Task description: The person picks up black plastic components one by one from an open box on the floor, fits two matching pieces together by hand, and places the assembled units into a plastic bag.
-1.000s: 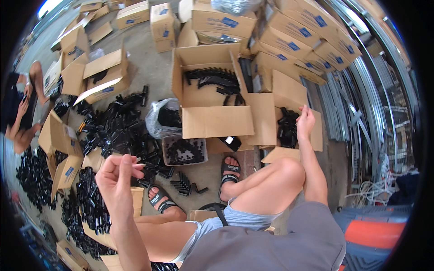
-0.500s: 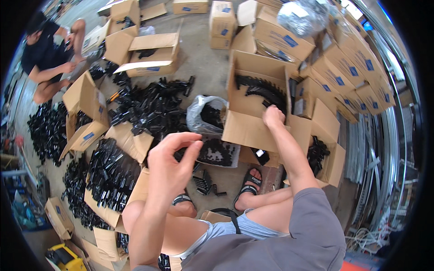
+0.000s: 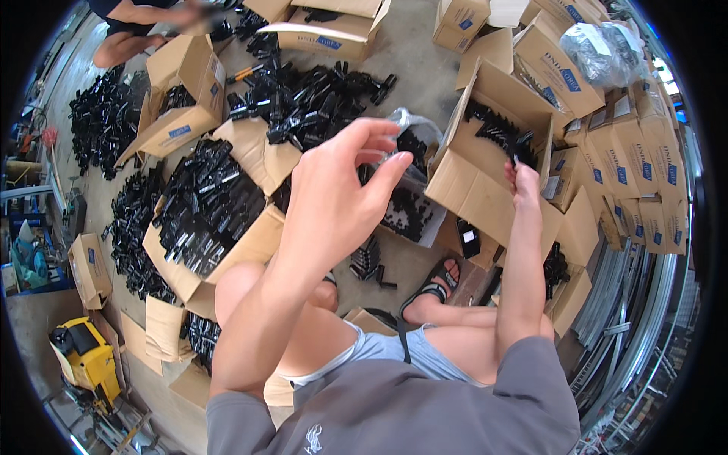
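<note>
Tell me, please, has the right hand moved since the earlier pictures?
Yes. The right hand went from the smaller box's edge to the open box of black parts, reaching over its wall.

Brown cardboard boxes [image 3: 485, 199] hold black parts [image 3: 497, 129] (some boxes carry blue labels); shirt [image 3: 425, 409] grey.

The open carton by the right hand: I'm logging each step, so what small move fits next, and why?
Probably lift the black part clear of the open carton: the right hand pinches it at the rim, while the left hand hovers raised, fingers apart.
</note>
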{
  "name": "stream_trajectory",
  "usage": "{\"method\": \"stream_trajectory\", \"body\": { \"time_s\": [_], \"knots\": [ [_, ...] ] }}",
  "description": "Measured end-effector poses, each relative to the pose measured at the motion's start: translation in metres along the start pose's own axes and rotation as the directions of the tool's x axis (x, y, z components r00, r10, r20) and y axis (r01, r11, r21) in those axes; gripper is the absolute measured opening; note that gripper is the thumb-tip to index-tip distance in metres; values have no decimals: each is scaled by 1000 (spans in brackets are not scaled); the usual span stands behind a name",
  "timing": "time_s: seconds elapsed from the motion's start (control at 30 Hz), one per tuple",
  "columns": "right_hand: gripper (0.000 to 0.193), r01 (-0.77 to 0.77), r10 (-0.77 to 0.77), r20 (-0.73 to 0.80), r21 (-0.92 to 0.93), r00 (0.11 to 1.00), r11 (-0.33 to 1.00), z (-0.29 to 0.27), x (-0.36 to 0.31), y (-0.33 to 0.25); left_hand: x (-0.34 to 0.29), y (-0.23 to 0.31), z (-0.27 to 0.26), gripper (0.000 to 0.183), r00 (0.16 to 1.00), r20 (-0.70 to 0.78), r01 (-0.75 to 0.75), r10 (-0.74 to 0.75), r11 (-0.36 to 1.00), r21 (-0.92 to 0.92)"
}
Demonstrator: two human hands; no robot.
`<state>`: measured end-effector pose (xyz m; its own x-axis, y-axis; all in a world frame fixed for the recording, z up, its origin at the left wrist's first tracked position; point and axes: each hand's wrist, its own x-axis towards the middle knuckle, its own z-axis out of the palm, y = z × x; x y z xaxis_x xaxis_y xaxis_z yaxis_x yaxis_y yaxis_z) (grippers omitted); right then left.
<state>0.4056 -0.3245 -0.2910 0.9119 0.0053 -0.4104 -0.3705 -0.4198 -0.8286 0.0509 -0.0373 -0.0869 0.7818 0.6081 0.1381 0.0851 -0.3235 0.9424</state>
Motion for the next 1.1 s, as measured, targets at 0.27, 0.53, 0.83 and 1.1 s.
{"method": "stream_trajectory", "body": {
  "time_s": [0.27,0.53,0.83,1.1],
  "knots": [
    [20,-303,-258,596,677,761,670,101,-306,-72,-15,-5,12,41,907,391,252,-158,946,-204],
    [19,-208,-351,660,614,664,761,116,-324,-52,-35,-14,28,21,946,293,260,-137,862,-435],
    [47,426,-117,604,-400,788,812,155,-292,133,-16,23,7,26,972,172,229,-159,797,-559],
    [34,721,-19,737,-656,676,224,129,-320,210,-21,33,-17,29,963,141,268,-230,766,-585]
  ]
}}
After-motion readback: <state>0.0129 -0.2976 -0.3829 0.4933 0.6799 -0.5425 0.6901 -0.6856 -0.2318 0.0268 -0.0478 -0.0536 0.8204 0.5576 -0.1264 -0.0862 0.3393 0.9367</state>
